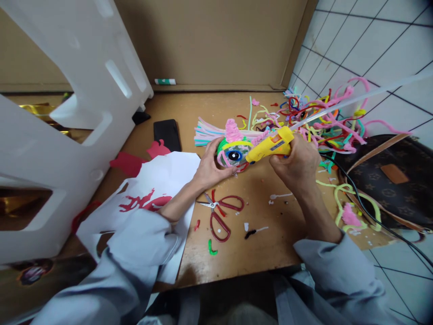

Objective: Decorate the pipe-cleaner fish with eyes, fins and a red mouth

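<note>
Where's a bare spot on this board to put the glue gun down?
Bare board lies beyond the phone and along the near edge right of the scissors. Pipe cleaners crowd the far right.

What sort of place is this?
Likely a makeshift craft corner on a floor: a cardboard sheet beside tiles, strewn with pipe cleaners and scissors; right hand holds a glue gun, left hand a decorated ball.
</note>
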Demonstrator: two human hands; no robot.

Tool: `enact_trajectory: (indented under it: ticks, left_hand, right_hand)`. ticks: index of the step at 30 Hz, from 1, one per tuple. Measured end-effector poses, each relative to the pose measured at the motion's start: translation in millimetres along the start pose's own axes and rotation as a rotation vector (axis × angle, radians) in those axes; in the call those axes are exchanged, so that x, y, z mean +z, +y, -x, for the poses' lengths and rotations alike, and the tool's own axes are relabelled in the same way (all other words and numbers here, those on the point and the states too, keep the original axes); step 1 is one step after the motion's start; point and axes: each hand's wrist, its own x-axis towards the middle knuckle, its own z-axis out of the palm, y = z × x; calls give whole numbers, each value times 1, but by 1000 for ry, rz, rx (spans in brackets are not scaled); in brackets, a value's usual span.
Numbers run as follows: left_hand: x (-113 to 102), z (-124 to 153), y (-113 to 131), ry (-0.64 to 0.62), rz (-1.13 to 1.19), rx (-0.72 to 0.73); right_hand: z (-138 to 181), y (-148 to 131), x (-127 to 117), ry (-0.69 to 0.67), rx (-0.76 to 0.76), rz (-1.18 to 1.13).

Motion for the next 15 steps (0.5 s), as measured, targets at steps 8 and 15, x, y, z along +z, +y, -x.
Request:
enact_trajectory:
  ticks: [8, 15]
  left_hand:
    - [0, 0, -1, 28, -6, -65]
    - [4, 0, -6, 60, 67, -118]
  right_hand:
    - [9, 27, -8, -95, 92, 12]
    - [36, 47, -14, -460, 123, 157]
